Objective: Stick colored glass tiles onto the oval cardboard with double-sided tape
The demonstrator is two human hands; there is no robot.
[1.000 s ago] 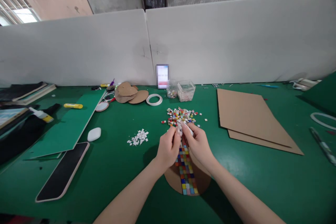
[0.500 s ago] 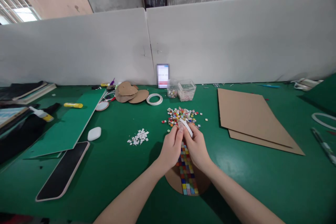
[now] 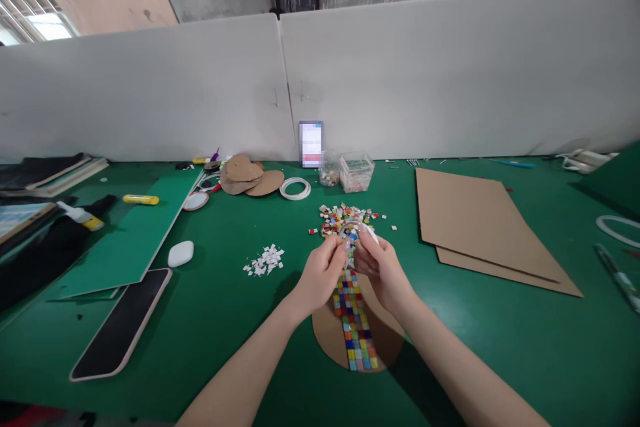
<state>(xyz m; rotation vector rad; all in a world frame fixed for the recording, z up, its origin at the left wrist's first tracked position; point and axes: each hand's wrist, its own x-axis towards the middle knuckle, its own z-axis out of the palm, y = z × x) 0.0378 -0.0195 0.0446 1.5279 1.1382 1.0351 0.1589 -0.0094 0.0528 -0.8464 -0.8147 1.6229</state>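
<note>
Both hands are closed at the near edge of a pile of coloured mosaic tiles (image 3: 345,215). In my right hand (image 3: 384,270) is a narrow white roll of tape (image 3: 369,233), partly covered by the fingers. My left hand (image 3: 323,275) pinches the tape's thin end, and a pale curved band spans the gap between the hands. Below them lies a round cardboard disc (image 3: 325,340). A strip of coloured square tiles (image 3: 356,327) runs down the disc's middle in rows; its far end is partly hidden by the hands.
White paper scraps (image 3: 265,260) lie to the left. Behind are white rings of tape (image 3: 295,189), cardboard discs (image 3: 265,183), a clear tile box (image 3: 357,172) and a lit phone (image 3: 311,145). Cardboard sheets (image 3: 470,213) lie right; a dark phone (image 3: 123,327) and green board (image 3: 135,240) left.
My hands have moved slightly apart, and the right has turned with the tape roll. A pale band now shows between them, and more of the tile strip on the disc is visible.
</note>
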